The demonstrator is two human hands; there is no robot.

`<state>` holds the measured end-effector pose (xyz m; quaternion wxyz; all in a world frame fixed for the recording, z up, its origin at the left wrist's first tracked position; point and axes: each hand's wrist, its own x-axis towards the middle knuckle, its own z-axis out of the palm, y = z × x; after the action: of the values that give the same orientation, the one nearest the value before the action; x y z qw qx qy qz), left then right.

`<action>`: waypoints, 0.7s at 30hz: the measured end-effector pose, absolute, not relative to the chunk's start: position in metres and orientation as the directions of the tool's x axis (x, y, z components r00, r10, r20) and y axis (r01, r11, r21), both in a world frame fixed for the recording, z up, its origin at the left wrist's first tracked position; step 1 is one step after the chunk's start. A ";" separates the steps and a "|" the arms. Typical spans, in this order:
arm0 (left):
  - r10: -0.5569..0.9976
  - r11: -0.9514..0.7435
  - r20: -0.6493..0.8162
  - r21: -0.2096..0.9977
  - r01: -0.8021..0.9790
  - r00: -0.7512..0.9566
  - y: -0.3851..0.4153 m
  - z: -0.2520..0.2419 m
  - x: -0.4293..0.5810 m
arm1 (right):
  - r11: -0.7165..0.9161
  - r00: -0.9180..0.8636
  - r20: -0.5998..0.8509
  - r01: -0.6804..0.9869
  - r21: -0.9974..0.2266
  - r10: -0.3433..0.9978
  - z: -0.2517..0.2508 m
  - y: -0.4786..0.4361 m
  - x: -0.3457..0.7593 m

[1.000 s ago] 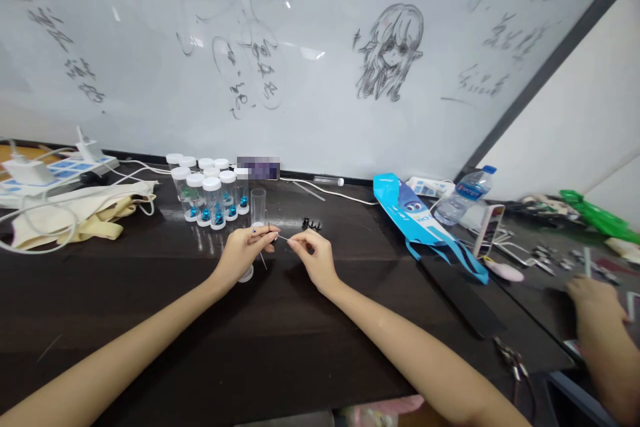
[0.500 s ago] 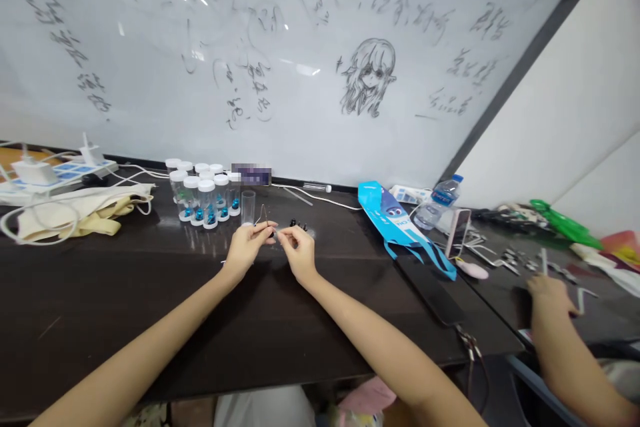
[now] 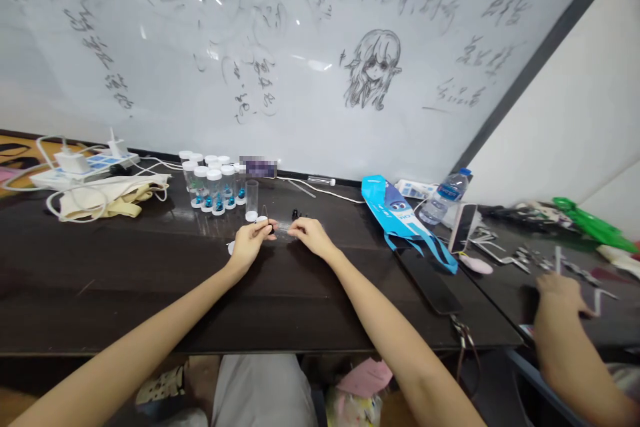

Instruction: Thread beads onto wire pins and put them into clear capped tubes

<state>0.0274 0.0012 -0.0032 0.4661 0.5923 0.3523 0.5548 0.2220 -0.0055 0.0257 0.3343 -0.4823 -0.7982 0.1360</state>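
Over dark tabletop (image 3: 150,267), observe left hand (image 3: 247,244) pinching small black part (image 3: 271,229), with thin wire (image 3: 265,211) above. Near it, observe right hand (image 3: 316,238), with fingers curled; cannot tell whether gripping anything. Beyond left hand: upright clear tube (image 3: 251,197); farther left, white-capped tubes (image 3: 214,190), some with blue contents (image 3: 219,203). Just beyond right hand: black pieces (image 3: 295,214).

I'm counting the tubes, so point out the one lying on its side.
The clear tube by the foot of the whiteboard, white cap pointing right; the other tubes stand upright.
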 end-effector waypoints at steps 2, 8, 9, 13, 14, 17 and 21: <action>0.936 -0.317 0.327 0.944 -0.088 0.130 0.002 -0.005 0.028 | 0.495 -0.373 0.327 0.700 -0.515 0.868 0.027 -0.007 0.226; 0.939 -0.322 0.326 0.945 -0.057 0.104 0.005 -0.009 0.029 | 0.439 -0.359 0.267 0.817 -0.374 0.894 0.037 -0.025 0.213; 0.939 -0.324 0.328 0.944 -0.053 0.102 0.005 -0.009 0.028 | 0.409 -0.325 0.276 0.845 -0.344 0.904 0.041 -0.032 0.213; 0.937 -0.333 0.335 0.942 -0.033 0.102 0.005 -0.009 0.028 | 0.239 -0.153 0.317 0.938 -0.253 0.936 0.056 -0.067 0.238; 0.936 -0.335 0.336 0.942 -0.029 0.104 0.005 -0.008 0.028 | 0.193 -0.110 0.322 0.951 -0.240 0.940 0.059 -0.077 0.251; 0.934 -0.339 0.340 0.940 -0.024 0.109 0.005 -0.008 0.028 | 0.008 0.063 0.347 0.980 -0.200 0.936 0.066 -0.108 0.303; 0.933 -0.340 0.341 0.940 -0.033 0.117 0.006 -0.008 0.029 | -0.538 0.508 0.293 0.843 0.027 0.810 0.063 -0.137 0.380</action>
<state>0.0295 0.0058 -0.0081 0.4382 0.6052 0.3718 0.5509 0.3804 -0.1365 0.0630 0.0595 -0.8662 -0.4770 -0.1363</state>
